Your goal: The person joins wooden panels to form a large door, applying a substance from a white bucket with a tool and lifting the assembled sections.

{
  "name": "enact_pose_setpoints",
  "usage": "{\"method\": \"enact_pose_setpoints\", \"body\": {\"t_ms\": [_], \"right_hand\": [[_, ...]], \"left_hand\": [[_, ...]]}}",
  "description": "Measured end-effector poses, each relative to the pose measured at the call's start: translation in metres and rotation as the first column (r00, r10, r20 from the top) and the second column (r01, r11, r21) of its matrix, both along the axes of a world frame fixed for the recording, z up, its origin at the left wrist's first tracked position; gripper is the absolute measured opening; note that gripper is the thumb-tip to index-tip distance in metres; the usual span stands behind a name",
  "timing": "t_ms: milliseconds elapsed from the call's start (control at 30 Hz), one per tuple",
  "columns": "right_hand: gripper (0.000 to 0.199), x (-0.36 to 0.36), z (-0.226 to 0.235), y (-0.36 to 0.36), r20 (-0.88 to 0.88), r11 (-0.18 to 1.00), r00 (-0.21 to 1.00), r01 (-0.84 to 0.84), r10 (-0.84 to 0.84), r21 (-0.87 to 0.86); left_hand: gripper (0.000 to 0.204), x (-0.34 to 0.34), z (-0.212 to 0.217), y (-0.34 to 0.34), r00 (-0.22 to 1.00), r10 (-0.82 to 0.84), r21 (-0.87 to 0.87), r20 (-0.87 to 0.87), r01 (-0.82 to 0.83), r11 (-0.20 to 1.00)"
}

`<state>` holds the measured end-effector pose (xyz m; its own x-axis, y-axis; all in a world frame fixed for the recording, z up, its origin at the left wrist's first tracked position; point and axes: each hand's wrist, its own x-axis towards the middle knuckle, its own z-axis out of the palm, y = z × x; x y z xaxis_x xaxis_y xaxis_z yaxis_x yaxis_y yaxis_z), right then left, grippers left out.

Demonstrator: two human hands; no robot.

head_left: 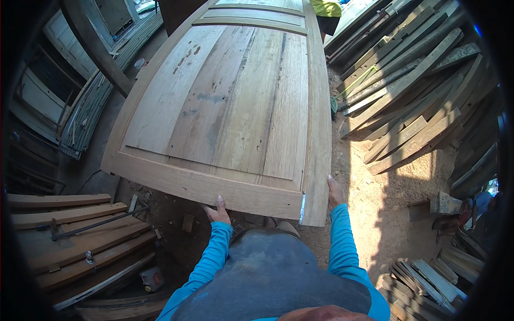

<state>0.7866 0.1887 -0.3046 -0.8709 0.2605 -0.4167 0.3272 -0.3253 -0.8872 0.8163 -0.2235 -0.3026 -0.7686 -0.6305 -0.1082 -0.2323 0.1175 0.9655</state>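
Note:
A large panelled wooden door (pixel 249 101) stretches away in front of me, its near end at my waist. My left hand (pixel 218 213) grips the near rail from below, its thumb up on the edge. On the right corner, my right hand (pixel 335 193) is closed round the side of the door, with most of its fingers hidden. Planks of differing tone fill the main panel, with dark stains on some. A white-blue streak (pixel 302 208) marks the joint near the right corner. At the far end a person in a yellow top (pixel 326 8) stands beside the door, their hands out of sight.
Long timbers (pixel 412 85) are piled along the right side. Short offcuts (pixel 428 283) lie at the lower right. At the lower left, a bar clamp (pixel 99 223) rests across boards (pixel 91 249). A post (pixel 99 51) stands left of the door. Sawdust covers the ground (pixel 369 198).

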Motion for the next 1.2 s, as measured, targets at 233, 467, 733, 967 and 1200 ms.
{"method": "enact_pose_setpoints", "body": {"t_ms": [233, 467, 733, 967, 1200], "right_hand": [[0.051, -0.001, 0.009, 0.004, 0.010, 0.998, 1.000, 0.004, -0.005, 0.056], [0.051, -0.002, 0.010, -0.005, 0.045, 0.997, 0.999, 0.005, -0.002, -0.072], [0.054, -0.001, -0.018, 0.003, 0.012, 0.998, 0.998, 0.063, -0.063, 0.014], [0.056, -0.001, -0.025, 0.001, -0.013, 0.993, 0.996, 0.087, -0.086, 0.083], [0.082, 0.021, 0.017, 0.075, 0.210, 0.992, 0.971, 0.121, -0.113, -0.026]], "left_hand": [[0.096, -0.004, -0.007, 0.000, 0.999, -0.015, 0.026, -0.036, 0.016, 1.000], [0.098, -0.001, 0.001, 0.004, 1.000, -0.009, 0.134, -0.003, 0.009, 0.991], [0.099, 0.000, 0.000, 0.005, 0.998, -0.048, 0.182, -0.037, 0.054, 0.982], [0.090, -0.001, 0.001, 0.005, 1.000, 0.001, 0.215, -0.026, 0.005, 0.977], [0.086, -0.006, -0.005, -0.077, 0.997, 0.077, 0.684, 0.013, -0.065, 0.727]]}}
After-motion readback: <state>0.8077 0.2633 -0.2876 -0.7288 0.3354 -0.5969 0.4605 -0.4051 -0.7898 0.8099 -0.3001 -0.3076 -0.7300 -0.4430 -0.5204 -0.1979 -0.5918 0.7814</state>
